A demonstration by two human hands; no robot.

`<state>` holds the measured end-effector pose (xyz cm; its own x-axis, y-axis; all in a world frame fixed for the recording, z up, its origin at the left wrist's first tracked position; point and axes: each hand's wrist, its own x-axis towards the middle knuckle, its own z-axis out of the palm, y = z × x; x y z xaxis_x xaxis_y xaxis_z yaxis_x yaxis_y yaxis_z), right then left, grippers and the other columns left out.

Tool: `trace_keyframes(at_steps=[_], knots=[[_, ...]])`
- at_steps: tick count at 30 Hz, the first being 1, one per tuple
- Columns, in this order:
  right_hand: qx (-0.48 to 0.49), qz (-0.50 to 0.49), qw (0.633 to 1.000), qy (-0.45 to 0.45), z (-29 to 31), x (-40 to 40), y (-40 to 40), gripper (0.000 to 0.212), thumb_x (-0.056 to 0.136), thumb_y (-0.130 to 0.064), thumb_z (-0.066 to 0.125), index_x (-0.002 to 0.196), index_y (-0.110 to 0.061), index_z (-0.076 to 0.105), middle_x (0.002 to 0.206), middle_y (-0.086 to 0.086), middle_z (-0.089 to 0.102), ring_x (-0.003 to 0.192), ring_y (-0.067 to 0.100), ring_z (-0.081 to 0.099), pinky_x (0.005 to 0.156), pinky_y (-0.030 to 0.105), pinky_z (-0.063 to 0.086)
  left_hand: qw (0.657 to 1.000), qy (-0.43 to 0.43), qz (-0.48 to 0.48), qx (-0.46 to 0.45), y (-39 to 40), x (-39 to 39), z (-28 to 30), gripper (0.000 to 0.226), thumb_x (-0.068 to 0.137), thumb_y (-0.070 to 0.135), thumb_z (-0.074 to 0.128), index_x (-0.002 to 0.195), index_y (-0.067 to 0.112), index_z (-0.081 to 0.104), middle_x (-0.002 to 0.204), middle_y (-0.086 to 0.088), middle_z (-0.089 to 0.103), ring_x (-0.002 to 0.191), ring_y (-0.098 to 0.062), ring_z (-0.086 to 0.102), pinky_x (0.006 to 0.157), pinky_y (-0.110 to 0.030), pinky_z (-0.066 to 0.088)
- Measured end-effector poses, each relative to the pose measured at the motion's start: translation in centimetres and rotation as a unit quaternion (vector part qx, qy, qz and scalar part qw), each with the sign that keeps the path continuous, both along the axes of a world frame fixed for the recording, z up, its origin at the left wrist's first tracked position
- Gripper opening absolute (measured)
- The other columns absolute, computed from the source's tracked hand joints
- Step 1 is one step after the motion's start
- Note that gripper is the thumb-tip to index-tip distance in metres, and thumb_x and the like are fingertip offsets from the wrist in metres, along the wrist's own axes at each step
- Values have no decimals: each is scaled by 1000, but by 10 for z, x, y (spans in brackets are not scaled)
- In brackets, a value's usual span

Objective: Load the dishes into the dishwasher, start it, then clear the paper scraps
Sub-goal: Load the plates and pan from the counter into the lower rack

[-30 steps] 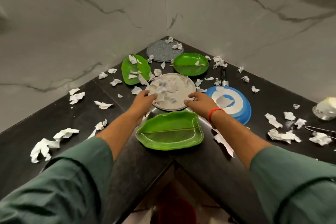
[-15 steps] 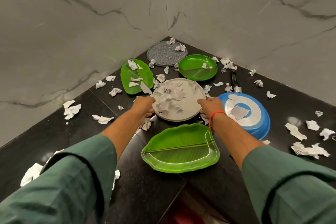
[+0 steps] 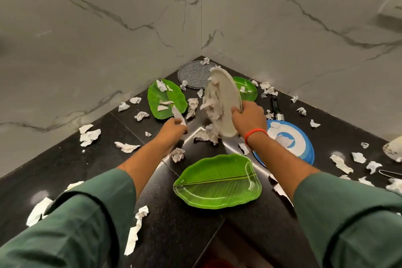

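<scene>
My right hand (image 3: 248,117) grips the rim of a grey round plate (image 3: 225,95), tilted up almost on edge above the black counter corner. Paper scraps (image 3: 210,132) slide off its face onto the counter below. My left hand (image 3: 174,129) hovers just left of the plate, fingers loosely curled, with a paper scrap (image 3: 178,115) at its fingertips; whether it grips the scrap is unclear. An empty green leaf-shaped plate (image 3: 217,180) lies near the counter's front corner. A second leaf plate (image 3: 166,99), a round green plate (image 3: 247,89), a speckled grey plate (image 3: 193,74) and a blue plate (image 3: 302,143) lie around.
White crumpled scraps (image 3: 89,136) are scattered over the whole black counter (image 3: 65,169). A black-handled utensil (image 3: 277,107) lies behind the blue plate. A white cup (image 3: 393,150) and metal tongs (image 3: 390,173) sit at the right edge. Marble walls close the corner.
The grey plate lay flat with both hands on its rim; now my right hand has tipped it upright, scraps are falling off, and my left hand has let go.
</scene>
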<state>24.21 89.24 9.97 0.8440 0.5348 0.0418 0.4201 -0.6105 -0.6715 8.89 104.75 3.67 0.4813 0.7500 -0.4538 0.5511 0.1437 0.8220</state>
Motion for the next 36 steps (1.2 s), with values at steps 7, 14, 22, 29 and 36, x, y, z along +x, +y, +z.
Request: trace_keyframes(at_steps=[7,14,22,29,36], knots=[[-32,-22,982,-185,33,-19,-21,22,98,-26,54,113,-26,70,98,11,71,90,39,67,74,44,53,998,-20,-4,63,1,-17,25,53,91,17,64,142,15,49,132,-8,60,118,-29,58,91,-34,46],[217,-128,960,122,36,-22,-51,29,94,-24,64,114,-6,70,108,17,72,102,32,67,90,38,53,994,-91,-26,55,-17,-5,49,43,97,27,62,136,13,51,105,-10,62,87,-19,60,72,-31,49],[361,-118,868,321,32,-41,-151,12,99,-17,59,111,-16,61,98,4,69,83,18,66,62,34,58,980,-173,-100,3,-85,51,70,43,103,42,49,134,11,53,128,-13,62,99,-23,61,73,-34,50],[387,-210,830,343,22,-52,-282,18,101,-23,56,117,-19,63,111,6,71,102,28,67,80,45,60,961,-175,-211,-22,-200,78,78,18,101,32,57,96,16,65,90,-7,66,73,-21,62,56,-27,51],[432,-372,760,310,-2,-73,-447,30,99,-32,57,119,-11,66,109,13,71,98,30,68,65,37,58,917,-105,-385,-24,-332,94,85,11,99,24,61,105,18,68,105,-9,71,91,-21,69,67,-30,57]])
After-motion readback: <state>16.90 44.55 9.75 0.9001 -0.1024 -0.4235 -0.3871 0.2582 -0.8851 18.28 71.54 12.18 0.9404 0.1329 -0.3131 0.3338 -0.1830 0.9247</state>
